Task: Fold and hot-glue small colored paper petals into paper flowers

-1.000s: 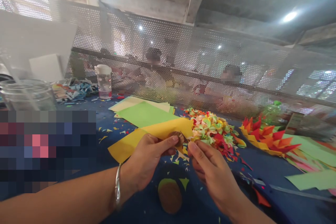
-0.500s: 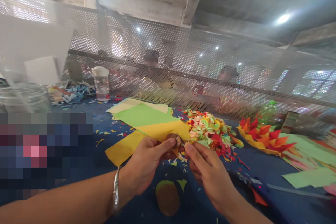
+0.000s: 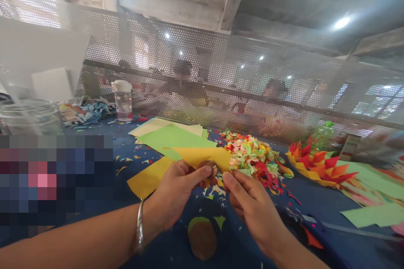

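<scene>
Yellow paper [image 3: 211,155] stretches left-to-right beyond your left hand [image 3: 176,191], the nearer, whose grip pinches it with a round brown piece [image 3: 206,163]; what your right hand [image 3: 248,195], just beside, grasps is unclear.

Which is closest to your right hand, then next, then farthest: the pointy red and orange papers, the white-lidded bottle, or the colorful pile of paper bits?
From the right hand:
1. Colorful pile of paper bits, just beyond it.
2. Pointy red and orange papers, off to the right.
3. White-lidded bottle, far back on the left.
</scene>
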Demonstrator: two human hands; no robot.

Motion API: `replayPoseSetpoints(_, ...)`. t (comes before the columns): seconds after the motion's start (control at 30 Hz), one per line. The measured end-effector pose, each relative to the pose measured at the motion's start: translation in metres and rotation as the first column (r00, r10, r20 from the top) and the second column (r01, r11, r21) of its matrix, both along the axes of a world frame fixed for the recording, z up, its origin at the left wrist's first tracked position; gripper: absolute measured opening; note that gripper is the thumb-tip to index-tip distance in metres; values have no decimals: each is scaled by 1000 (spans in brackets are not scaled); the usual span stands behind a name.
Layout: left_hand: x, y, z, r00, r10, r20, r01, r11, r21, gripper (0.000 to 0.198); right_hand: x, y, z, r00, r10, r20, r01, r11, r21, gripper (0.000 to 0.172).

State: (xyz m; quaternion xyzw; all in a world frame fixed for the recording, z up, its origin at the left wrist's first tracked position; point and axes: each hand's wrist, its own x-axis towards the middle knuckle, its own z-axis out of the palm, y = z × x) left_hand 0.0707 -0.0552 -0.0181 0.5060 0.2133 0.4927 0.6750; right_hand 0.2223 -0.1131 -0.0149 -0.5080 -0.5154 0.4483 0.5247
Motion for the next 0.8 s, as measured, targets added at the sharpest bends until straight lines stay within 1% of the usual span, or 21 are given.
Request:
replayPoseSetpoints(0.13,-1,0,0,1000,-4,-20,4,1000,-2,16,-1,0,1,1000,-4,19,4,1000,-6,47)
replayPoseSetpoints(0.33,-3,0,-2,1000,-9,-22,9,1000,-7,12,-1,-2,2,999,-12,40,13,1000,-17,46)
replayPoseSetpoints(0.53,-4,2,0,999,18,-38,-17,1000,9,11,0,-2,1,999,-14,50,15,1000,-10,46)
replayPoseSetpoints(0.67,-4,2,1,998,55,-26,-55,998,6,11,0,-1,1,999,-18,45,19,999,-36,45)
replayPoseSetpoints(0.8,-3,1,1,999,42,-30,-42,999,-6,13,-1,-1,2,999,-27,43,29,998,-48,46)
